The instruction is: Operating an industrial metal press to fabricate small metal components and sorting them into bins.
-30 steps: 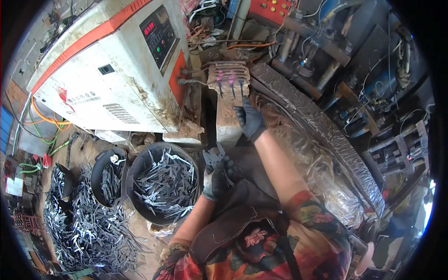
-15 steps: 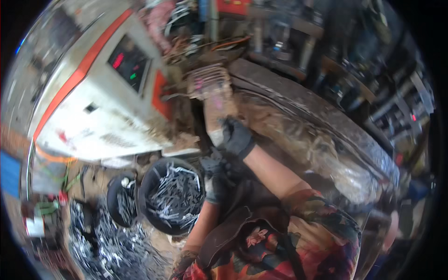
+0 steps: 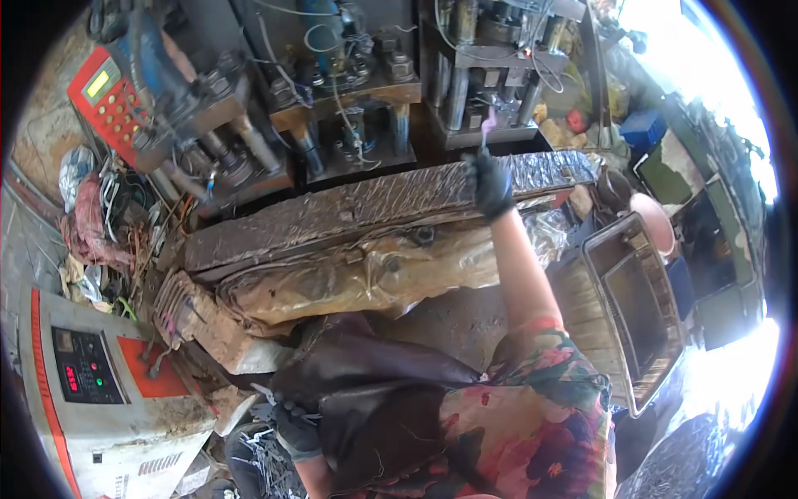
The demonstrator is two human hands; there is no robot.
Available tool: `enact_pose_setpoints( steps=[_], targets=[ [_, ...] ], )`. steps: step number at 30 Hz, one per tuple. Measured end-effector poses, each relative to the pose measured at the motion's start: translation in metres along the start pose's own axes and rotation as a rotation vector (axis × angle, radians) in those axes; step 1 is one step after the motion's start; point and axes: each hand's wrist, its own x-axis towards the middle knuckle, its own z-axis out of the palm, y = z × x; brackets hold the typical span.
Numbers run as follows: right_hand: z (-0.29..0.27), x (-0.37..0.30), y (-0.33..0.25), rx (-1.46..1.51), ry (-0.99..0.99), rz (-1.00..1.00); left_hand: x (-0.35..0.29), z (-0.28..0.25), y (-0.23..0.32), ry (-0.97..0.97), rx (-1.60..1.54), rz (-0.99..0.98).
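Note:
My right hand (image 3: 490,187), in a dark glove, reaches out over the long bench and is closed on a thin strip. The strip's pinkish, bright end (image 3: 489,125) sticks up beyond the fingers, toward the press at the back. Low at my left side, my left hand (image 3: 297,431), in a dark grey glove, is closed around several thin grey metal strips (image 3: 263,401). Just beside it stands a black bucket (image 3: 241,453) with more such strips inside, partly hidden by the hand and my apron.
Presses (image 3: 349,100) with steel columns line the back. Before them runs a long wrapped bench (image 3: 357,212). A white and orange machine (image 3: 125,441) with a lit display stands at left, a red keypad box (image 3: 104,108) behind. A rectangular basket (image 3: 594,283) is at right.
My view has swung right toward the presses. My right hand has gone from beside the ridged block near the white machine to over the bench, with a bright-ended strip now showing.

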Motion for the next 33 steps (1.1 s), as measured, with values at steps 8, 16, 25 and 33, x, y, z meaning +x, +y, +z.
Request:
enact_pose_setpoints(
  steps=[8,16,25,33],
  targets=[
    [-0.017,0.129,-0.018,-0.364,0.374,-0.109,0.003,0.024,-0.003,0.184,0.137,0.093],
    [-0.049,0.16,0.002,-1.342,0.36,-0.394,0.013,-0.002,-0.001,0.151,0.822,0.347],
    [-0.014,0.128,-0.03,-0.121,0.453,-0.121,0.007,0.012,-0.005,-0.004,0.868,0.376],
    [-0.086,0.106,-0.063,0.113,0.309,-0.057,0.008,0.004,-0.01,0.085,0.171,0.095]
  ],
)
